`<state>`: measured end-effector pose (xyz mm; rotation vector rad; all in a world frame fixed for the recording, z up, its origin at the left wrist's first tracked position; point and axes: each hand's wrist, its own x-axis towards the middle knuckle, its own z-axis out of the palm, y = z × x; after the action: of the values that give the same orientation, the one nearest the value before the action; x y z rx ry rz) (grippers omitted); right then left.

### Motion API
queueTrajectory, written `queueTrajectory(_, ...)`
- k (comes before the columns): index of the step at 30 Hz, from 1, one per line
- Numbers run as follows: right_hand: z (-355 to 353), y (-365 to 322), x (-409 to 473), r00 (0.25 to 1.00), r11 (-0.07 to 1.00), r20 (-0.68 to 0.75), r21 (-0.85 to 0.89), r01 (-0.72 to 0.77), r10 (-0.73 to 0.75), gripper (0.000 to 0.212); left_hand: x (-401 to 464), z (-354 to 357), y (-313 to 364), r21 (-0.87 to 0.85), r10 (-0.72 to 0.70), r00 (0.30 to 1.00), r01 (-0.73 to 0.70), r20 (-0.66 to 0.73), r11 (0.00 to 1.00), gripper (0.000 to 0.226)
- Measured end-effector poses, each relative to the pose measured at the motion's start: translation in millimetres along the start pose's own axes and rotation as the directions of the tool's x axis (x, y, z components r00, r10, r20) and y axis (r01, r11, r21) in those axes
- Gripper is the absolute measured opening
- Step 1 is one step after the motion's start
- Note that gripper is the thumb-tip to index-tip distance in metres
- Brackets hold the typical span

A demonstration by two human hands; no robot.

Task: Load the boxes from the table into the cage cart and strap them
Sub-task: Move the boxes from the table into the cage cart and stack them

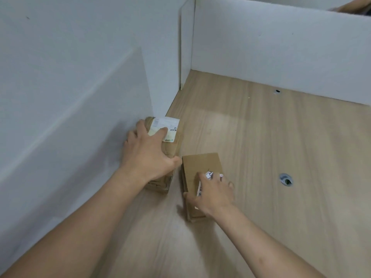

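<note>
here, two boxes under our hands on the table

now we are at the pick-up step, as we judge it: both boxes sit on the wooden table (261,147), and neither is lifted that we can tell. no cage cart and no strap show in this view, so loading and strapping are all ahead of us.

our left hand (148,151) lies over the tape-wrapped box (172,143), fingers spread across its top and over the far side by the white wall panel (70,97), thumb hooked on the near right edge. one fingertip rests on its white shipping label (167,125). that box stands just beside the wall panel, touching it or nearly so; we cannot tell which.

our right hand (212,192) grips the plain cardboard box (200,163), thumb on the left side, fingers curled over the top and right edge, partly covering a small printed label (209,175). the two boxes sit close together with a narrow gap between them.

next, we think, we need a firm hold on each box, or on one at a time, then a clean lift away from the wall and a turn towards the cart. the wrapped box may be slippery under tape, so our left hand may want fingers further round it. two metal-rimmed holes (286,179) in the table lie well apart from the boxes.
</note>
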<state>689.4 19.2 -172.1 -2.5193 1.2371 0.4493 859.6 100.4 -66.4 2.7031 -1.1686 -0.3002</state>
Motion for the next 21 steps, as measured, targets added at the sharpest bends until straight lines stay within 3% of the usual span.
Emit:
queueTrajectory(4,17,1,9,0.989,0.984,0.073,0.117,-0.138,0.13,0.11,3,3,2,-0.04,-0.047,0.998,0.049,0.049,0.998,0.083)
queueTrajectory(6,30,2,9,0.984,0.975,0.073,0.141,-0.172,0.163,0.116,3,7,1,-0.069,-0.074,0.997,0.076,0.037,0.995,0.081)
queueTrajectory(12,35,5,-1,0.974,0.965,-0.047,0.157,-0.212,0.221,0.109,-9,6,-3,-0.122,-0.075,0.997,0.076,0.017,0.99,0.082)
queueTrajectory(21,-32,1,-55,0.953,0.955,-0.147,0.177,-0.238,0.265,0.102,-54,-24,4,-0.135,-0.053,0.998,0.055,0.019,0.989,0.083)
